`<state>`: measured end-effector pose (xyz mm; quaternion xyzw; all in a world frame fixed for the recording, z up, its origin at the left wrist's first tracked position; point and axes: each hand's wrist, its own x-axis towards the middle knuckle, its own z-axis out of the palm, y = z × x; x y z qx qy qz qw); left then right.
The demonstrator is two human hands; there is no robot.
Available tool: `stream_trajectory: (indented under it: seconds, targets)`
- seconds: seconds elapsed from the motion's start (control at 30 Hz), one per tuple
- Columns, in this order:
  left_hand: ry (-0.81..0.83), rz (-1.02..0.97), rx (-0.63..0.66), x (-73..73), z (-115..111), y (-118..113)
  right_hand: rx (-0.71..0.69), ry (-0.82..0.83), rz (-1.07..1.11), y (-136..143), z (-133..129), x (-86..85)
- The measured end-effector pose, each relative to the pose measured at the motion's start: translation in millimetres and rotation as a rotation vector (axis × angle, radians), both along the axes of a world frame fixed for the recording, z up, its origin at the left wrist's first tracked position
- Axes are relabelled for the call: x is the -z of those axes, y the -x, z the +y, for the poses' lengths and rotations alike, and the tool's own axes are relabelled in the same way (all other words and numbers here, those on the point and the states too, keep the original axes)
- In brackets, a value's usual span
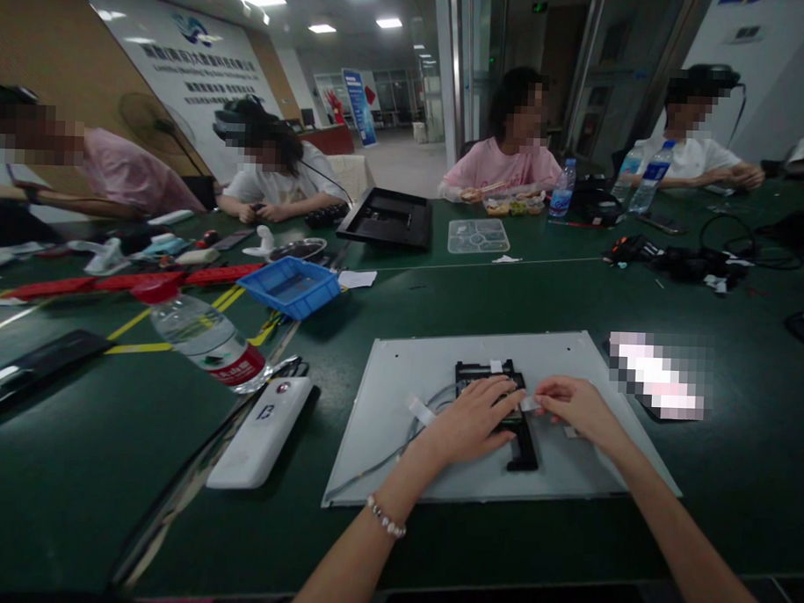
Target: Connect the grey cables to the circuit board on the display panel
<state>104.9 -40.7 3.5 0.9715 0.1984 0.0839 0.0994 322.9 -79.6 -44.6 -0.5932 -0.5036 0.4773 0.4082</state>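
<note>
A white flat panel (406,372) lies on the table before me, and a black plastic frame (523,451) rests on its middle. My left hand (470,418) is spread across the frame, fingers stretched out, hiding much of it. Just right of the frame, my right hand (579,409) pinches a small translucent strip, which looks like tape (531,403), with thumb and forefinger. The strip's left end reaches the frame's edge by my left fingertips. A grey cable (378,462) runs from the frame to the panel's lower left corner, with a whitish tape piece (421,411) over it.
Left of the panel are a white power bank (262,433), a tilted water bottle (206,343) and a blue tray (290,287). A phone with a lit screen (660,376) lies at right. Across the green table (402,301), several people sit near a black casing (388,220).
</note>
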Motion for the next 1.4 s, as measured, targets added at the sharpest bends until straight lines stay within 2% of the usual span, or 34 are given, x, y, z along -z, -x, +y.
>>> stream_trajectory:
  seconds: [0.23,0.53,1.1,1.27,1.4]
  targets:
    - [0.021,-0.001,-0.011,-0.1,0.5,0.7,0.009,-0.021,-0.027,2.9,-1.8,-4.9]
    - [0.002,0.016,0.011,-0.1,-0.1,0.8,-0.049,-0.002,-0.031,5.6,-2.9,-2.3]
    - [0.007,0.018,-0.004,-2.4,-1.6,-0.3,-0.040,0.008,-0.036,4.4,-2.1,1.5]
    - [0.002,0.017,-0.006,-2.3,-2.2,-0.8,-0.047,-0.009,-0.136,6.8,-4.1,-2.4]
    - [0.000,0.010,-0.008,-0.7,-1.9,-0.8,-0.044,-0.120,-0.299,4.3,-3.9,-4.4]
